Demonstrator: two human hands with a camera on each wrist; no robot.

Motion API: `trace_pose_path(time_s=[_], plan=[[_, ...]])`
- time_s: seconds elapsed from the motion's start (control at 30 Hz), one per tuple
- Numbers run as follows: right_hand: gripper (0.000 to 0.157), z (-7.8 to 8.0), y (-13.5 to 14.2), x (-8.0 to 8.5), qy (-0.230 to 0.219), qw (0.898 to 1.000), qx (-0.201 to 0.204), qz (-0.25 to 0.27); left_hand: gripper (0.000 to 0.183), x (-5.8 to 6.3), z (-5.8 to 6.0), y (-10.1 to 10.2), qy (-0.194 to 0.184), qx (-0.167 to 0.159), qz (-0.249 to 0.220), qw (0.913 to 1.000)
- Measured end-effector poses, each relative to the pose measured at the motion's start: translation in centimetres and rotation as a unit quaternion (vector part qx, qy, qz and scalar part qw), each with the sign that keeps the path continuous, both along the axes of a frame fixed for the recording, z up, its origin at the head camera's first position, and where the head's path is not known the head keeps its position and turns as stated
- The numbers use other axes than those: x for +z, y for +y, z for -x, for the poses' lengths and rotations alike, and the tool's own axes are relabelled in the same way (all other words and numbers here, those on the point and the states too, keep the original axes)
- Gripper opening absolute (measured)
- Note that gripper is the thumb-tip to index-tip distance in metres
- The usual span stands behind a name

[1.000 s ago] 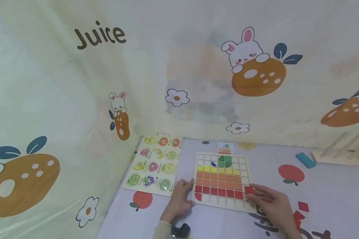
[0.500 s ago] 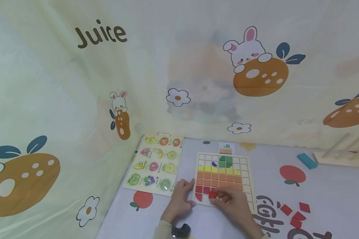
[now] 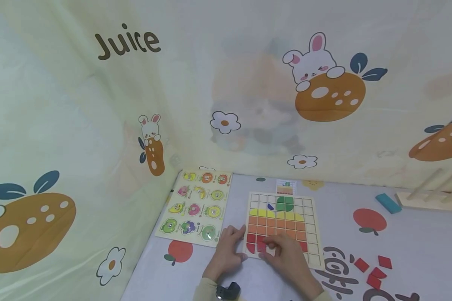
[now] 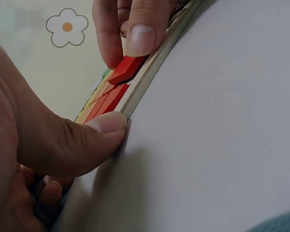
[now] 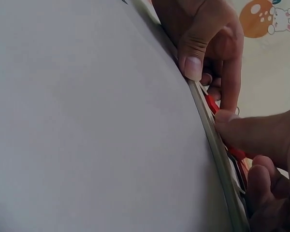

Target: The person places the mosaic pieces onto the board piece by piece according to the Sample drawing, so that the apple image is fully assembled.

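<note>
Near the front left of a wooden grid puzzle board (image 3: 318, 246), my right hand (image 3: 288, 253) pinches a red square tile (image 3: 261, 246) between thumb and fingers. In the left wrist view, this red tile (image 4: 125, 69) is tilted just over the bottom row, beside a red tile (image 4: 114, 98) lying in the grid. My left hand (image 3: 227, 250) grips the board's near left corner, its thumb (image 4: 108, 123) on the rim. Green, yellow, orange and red pieces fill part of the grid. My right hand covers part of the red row.
Several loose red pieces (image 3: 374, 281) lie right of the board. A small picture card (image 3: 286, 187) sits behind it. To the left lies a fruit puzzle board (image 3: 190, 209). A blue block (image 3: 388, 203) and a wooden peg stand (image 3: 418, 201) are at the back right.
My right hand has carried the red tile leftward from the board's right edge to the second cell of the front row. My left hand stays at the corner.
</note>
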State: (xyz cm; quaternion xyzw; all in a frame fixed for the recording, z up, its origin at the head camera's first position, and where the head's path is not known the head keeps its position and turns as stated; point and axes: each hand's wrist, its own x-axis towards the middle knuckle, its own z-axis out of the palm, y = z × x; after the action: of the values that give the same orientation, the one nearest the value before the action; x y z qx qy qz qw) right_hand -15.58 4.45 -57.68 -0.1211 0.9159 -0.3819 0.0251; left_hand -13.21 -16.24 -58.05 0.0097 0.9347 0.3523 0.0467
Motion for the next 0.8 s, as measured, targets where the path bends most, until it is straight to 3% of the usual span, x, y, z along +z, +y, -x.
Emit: trace_pose_path(time_s=[0.47, 0.67, 0.8], plan=[[0.018, -0.4, -0.5, 0.1, 0.065, 0.998, -0.002, -0.020, 0.086, 0.0, 0.1, -0.2, -0.004, 0.000, -0.003, 1.0000], [0.022, -0.5, -0.1, 0.5, 0.056, 0.998, 0.008, -0.009, 0.086, 0.1, 0.2, -0.2, -0.002, 0.002, -0.010, 0.9999], [0.027, -0.6, 2.1, 0.8, 0.048, 0.999, 0.007, 0.002, 0.087, -0.1, 0.2, -0.2, -0.003, -0.002, -0.022, 0.9998]])
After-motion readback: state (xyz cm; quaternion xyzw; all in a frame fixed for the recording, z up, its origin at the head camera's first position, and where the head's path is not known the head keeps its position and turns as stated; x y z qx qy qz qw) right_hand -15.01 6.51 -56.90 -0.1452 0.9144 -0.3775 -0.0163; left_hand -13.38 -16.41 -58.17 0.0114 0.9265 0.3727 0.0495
